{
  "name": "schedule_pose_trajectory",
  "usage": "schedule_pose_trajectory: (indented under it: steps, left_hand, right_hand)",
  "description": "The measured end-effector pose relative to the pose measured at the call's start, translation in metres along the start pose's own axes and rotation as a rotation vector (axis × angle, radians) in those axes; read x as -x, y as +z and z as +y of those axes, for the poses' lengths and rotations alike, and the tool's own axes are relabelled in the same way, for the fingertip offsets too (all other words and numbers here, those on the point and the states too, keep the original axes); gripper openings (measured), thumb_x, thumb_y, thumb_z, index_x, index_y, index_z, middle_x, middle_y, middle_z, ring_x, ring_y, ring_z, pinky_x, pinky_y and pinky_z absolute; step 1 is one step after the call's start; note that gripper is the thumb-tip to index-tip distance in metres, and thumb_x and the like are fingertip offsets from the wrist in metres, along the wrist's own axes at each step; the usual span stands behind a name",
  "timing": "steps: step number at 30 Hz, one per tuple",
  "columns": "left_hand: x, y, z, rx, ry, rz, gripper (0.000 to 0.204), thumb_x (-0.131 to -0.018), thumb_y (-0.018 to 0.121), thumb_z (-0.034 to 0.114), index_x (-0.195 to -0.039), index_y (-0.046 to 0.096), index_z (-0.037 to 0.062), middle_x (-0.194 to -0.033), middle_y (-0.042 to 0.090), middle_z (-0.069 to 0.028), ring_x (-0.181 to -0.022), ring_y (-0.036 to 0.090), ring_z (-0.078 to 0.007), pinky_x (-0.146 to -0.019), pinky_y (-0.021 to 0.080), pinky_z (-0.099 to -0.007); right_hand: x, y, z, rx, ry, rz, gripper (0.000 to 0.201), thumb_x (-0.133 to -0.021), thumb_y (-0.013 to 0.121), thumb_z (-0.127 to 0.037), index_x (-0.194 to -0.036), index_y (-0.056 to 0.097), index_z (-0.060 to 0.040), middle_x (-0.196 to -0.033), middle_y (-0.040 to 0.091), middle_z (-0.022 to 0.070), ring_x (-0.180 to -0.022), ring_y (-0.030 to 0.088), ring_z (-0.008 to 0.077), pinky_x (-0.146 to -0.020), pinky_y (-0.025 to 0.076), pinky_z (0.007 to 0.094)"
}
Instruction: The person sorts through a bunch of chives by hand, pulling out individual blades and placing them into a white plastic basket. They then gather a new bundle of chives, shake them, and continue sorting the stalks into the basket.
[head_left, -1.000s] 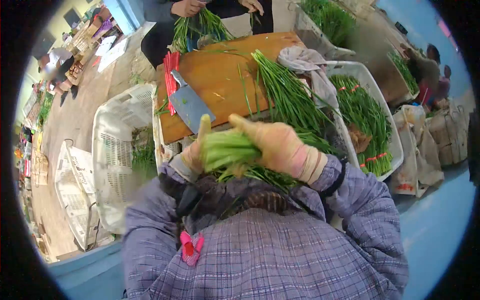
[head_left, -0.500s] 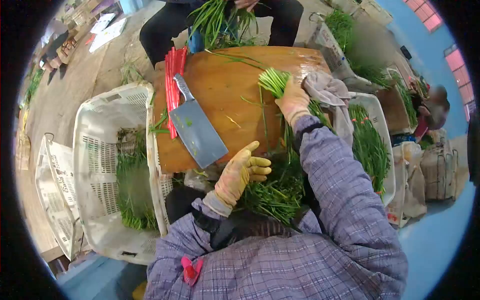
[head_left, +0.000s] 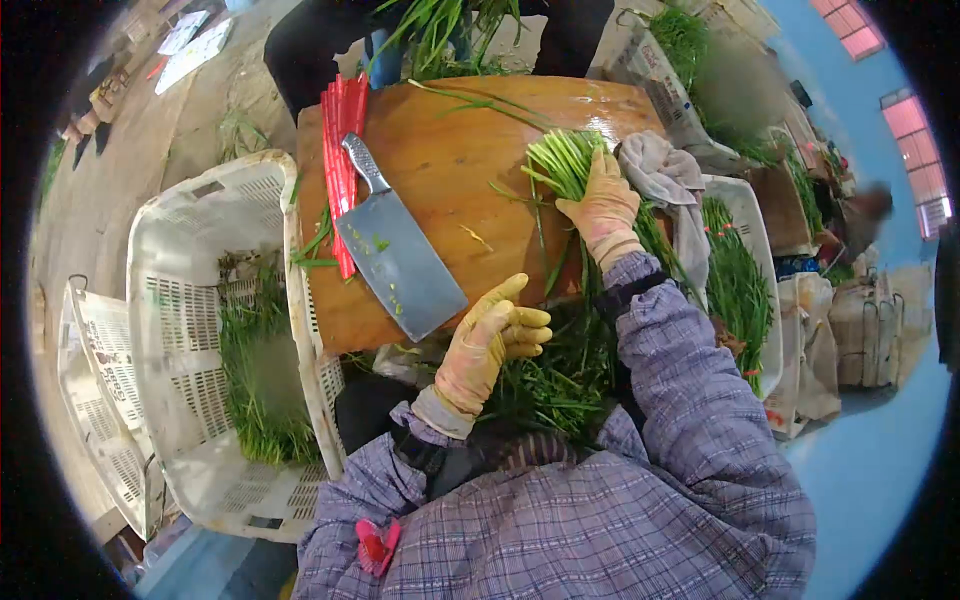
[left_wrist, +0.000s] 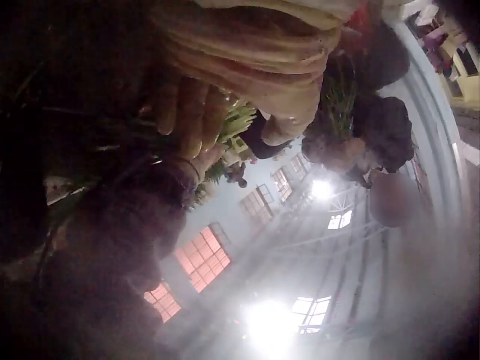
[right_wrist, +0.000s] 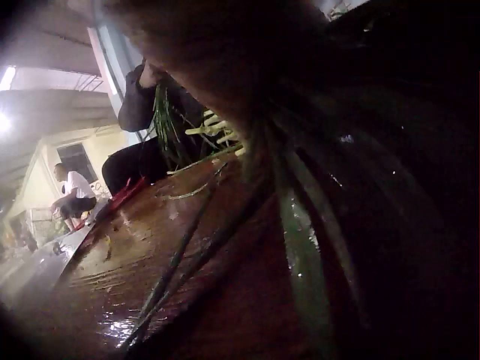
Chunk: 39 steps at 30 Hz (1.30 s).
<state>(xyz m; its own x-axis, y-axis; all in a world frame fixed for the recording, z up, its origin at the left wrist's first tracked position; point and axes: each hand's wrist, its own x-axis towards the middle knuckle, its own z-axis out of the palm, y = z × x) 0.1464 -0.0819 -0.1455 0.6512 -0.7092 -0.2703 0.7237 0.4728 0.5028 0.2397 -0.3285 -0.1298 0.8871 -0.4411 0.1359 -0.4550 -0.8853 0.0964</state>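
At the right side of the wooden board (head_left: 450,130), my gloved right hand (head_left: 607,208) grips a bunch of garlic chives (head_left: 557,163), its pale cut ends pointing up and left. In the right wrist view, long dark chive leaves (right_wrist: 300,247) trail below that hand over the wet board. My gloved left hand (head_left: 483,350) is empty, its fingers loosely extended just off the board's near edge. Below it, loose chives (head_left: 565,375) lie in my lap. A cleaver (head_left: 405,265) rests flat on the board's left part, beside red strips (head_left: 343,130).
A white plastic crate (head_left: 180,300) with greens in it stands left of the board. To the right, a grey cloth (head_left: 663,170) hangs by a basket of tied chive bundles (head_left: 738,290). Across the board sits another person (head_left: 575,35) behind hanging chives (head_left: 440,30).
A second ago both hands were together around the chives over my lap. My right hand then carried the bunch to the board's right side, while my left hand let go and stayed near my lap.
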Motion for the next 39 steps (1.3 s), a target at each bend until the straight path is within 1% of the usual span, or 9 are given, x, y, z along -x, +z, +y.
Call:
schedule_pose_trajectory:
  steps: [4, 10, 14, 15, 20, 24, 27, 35, 39]
  left_hand:
    - [0.003, 0.001, 0.003, -0.033, 0.018, 0.012, 0.063, -0.093, 0.054, 0.037, -0.142, 0.034, 0.0033, -0.105, 0.065, -0.0134, -0.091, 0.065, -0.0221, -0.079, 0.052, -0.0348]
    - [0.004, 0.001, 0.005, -0.042, 0.018, 0.023, 0.060, -0.093, 0.053, 0.035, -0.141, 0.036, 0.0036, -0.106, 0.065, -0.0134, -0.092, 0.065, -0.0220, -0.079, 0.052, -0.0343]
    - [0.000, -0.002, 0.001, -0.053, 0.018, 0.021, 0.058, -0.093, 0.053, 0.035, -0.141, 0.037, 0.0044, -0.106, 0.065, -0.0132, -0.092, 0.065, -0.0220, -0.079, 0.051, -0.0343]
    - [0.000, -0.002, 0.001, -0.054, 0.020, 0.028, 0.058, -0.093, 0.053, 0.035, -0.141, 0.037, 0.0044, -0.106, 0.065, -0.0132, -0.092, 0.065, -0.0220, -0.079, 0.051, -0.0343]
    - [-0.002, -0.002, -0.002, -0.051, 0.026, 0.031, 0.054, -0.094, 0.052, 0.033, -0.140, 0.039, 0.0065, -0.105, 0.066, -0.0128, -0.092, 0.065, -0.0222, -0.078, 0.051, -0.0337]
    - [-0.002, -0.002, -0.003, -0.062, 0.033, 0.026, 0.053, -0.094, 0.052, 0.033, -0.140, 0.040, 0.0070, -0.106, 0.066, -0.0129, -0.092, 0.065, -0.0223, -0.078, 0.051, -0.0340]
    - [-0.004, -0.002, -0.004, -0.077, 0.021, 0.036, 0.053, -0.094, 0.052, 0.033, -0.140, 0.040, 0.0075, -0.106, 0.065, -0.0129, -0.091, 0.065, -0.0223, -0.078, 0.051, -0.0342]
    - [-0.009, 0.001, -0.007, -0.098, -0.003, 0.057, 0.055, -0.094, 0.052, 0.034, -0.140, 0.040, 0.0071, -0.105, 0.064, -0.0131, -0.091, 0.064, -0.0227, -0.080, 0.050, -0.0354]
    - [-0.011, 0.003, -0.008, -0.103, -0.006, 0.061, 0.056, -0.093, 0.054, 0.035, -0.140, 0.040, 0.0068, -0.105, 0.064, -0.0130, -0.091, 0.064, -0.0228, -0.080, 0.050, -0.0353]
  right_hand:
    - [0.007, -0.008, 0.005, -0.017, -0.028, -0.029, 0.114, -0.056, 0.083, -0.052, -0.146, 0.027, -0.0081, -0.141, 0.041, 0.0138, -0.114, 0.054, 0.0294, -0.089, 0.045, 0.0431]
    - [0.008, -0.015, 0.002, -0.054, -0.172, 0.233, 0.114, -0.057, 0.081, -0.053, -0.146, 0.027, -0.0065, -0.144, 0.038, 0.0117, -0.133, 0.033, 0.0314, -0.103, 0.033, 0.0469]
    - [0.002, -0.006, -0.013, -0.106, -0.343, 0.275, 0.088, -0.065, 0.078, -0.043, -0.140, 0.041, -0.0181, -0.141, 0.041, 0.0065, -0.135, 0.030, 0.0338, -0.108, 0.026, 0.0467]
    - [0.000, 0.000, -0.017, -0.134, -0.429, 0.348, 0.058, -0.068, 0.075, -0.039, -0.122, 0.059, -0.0234, -0.137, 0.046, 0.0050, -0.135, 0.030, 0.0342, -0.109, 0.023, 0.0493]
    - [-0.006, 0.029, -0.031, -0.067, -0.501, 0.300, 0.024, -0.071, 0.072, -0.038, -0.087, 0.070, -0.0204, -0.126, 0.056, 0.0044, -0.136, 0.029, 0.0330, -0.109, 0.020, 0.0524]
    - [-0.020, 0.056, -0.026, -0.075, -0.487, 0.289, 0.020, -0.075, 0.066, -0.035, -0.085, 0.069, -0.0173, -0.123, 0.058, 0.0051, -0.131, 0.037, 0.0279, -0.105, 0.027, 0.0504]
    - [-0.027, 0.057, -0.017, -0.454, -0.564, 0.422, 0.010, -0.073, 0.069, -0.017, -0.079, 0.065, -0.0094, -0.098, 0.065, 0.0095, -0.097, 0.060, 0.0310, -0.086, 0.047, 0.0396]
    - [-0.030, 0.071, -0.010, -0.828, -0.415, 0.495, 0.011, -0.081, 0.065, -0.016, -0.085, 0.065, -0.0054, -0.087, 0.066, 0.0138, -0.089, 0.062, 0.0331, -0.082, 0.049, 0.0394]
    - [-0.029, 0.051, -0.005, -0.972, -0.150, 0.252, 0.021, -0.088, 0.059, -0.021, -0.094, 0.064, -0.0014, -0.089, 0.066, 0.0163, -0.085, 0.061, 0.0325, -0.080, 0.048, 0.0374]
